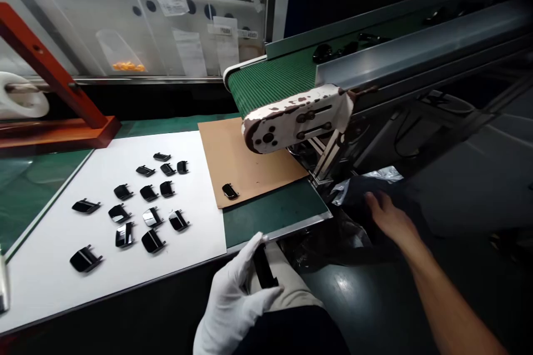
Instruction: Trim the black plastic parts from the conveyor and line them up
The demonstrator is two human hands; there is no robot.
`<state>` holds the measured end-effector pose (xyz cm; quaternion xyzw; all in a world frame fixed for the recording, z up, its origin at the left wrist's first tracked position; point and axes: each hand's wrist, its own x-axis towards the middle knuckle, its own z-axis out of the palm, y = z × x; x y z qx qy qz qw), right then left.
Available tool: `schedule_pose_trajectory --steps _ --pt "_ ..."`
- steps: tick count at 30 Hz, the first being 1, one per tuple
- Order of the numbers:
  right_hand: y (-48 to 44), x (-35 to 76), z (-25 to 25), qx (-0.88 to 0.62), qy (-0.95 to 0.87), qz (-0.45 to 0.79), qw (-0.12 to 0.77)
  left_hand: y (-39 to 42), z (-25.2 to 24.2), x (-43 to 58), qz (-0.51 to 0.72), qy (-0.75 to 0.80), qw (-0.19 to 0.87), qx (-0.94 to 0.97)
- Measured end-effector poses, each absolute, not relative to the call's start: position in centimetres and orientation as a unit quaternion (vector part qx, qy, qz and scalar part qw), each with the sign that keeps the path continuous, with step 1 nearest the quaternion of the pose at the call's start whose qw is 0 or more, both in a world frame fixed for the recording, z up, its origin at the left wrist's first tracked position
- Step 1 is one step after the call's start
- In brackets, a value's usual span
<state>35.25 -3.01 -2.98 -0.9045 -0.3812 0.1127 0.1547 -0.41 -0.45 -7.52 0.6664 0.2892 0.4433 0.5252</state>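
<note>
My left hand (233, 299), in a white glove, grips a small black plastic part (263, 266) between thumb and fingers, above my leg. My right hand (391, 216) is bare and stretched out to the right, over a dark bag (358, 199) beside the table; its fingers look apart and hold nothing that I can see. Several glossy black plastic parts (149, 193) with small prongs lie spread over a white sheet (195, 249) on the table. One more black part (230, 191) rests on a brown cardboard sheet (266, 177).
A green conveyor belt (270, 86) carries dark parts (322, 53), and its white end plate (300, 119) overhangs the cardboard. An orange-red stand (50, 66) with a white roll (20, 97) stands at the left. Behind is a clear panel (158, 39) with paper labels. Crumpled clear plastic (353, 230) hangs near the table corner.
</note>
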Motion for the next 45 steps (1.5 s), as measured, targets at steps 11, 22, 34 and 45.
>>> schedule_pose_trajectory --steps 11,22,34,45 --pt "-5.2 20.6 2.7 -0.577 -0.68 0.396 0.218 -2.5 -4.9 1.5 0.532 0.23 0.635 0.511" --pt "-4.0 17.1 3.6 -0.549 -0.804 0.197 0.114 -4.0 -4.0 1.4 0.535 0.23 0.625 0.52" --pt "-4.1 16.9 3.1 -0.549 -0.814 0.155 0.114 -3.4 -2.7 1.0 0.509 0.184 0.651 0.532" --pt "-4.2 17.0 2.1 -0.537 -0.833 0.076 0.11 -3.2 -3.0 0.6 0.504 0.191 0.653 0.533"
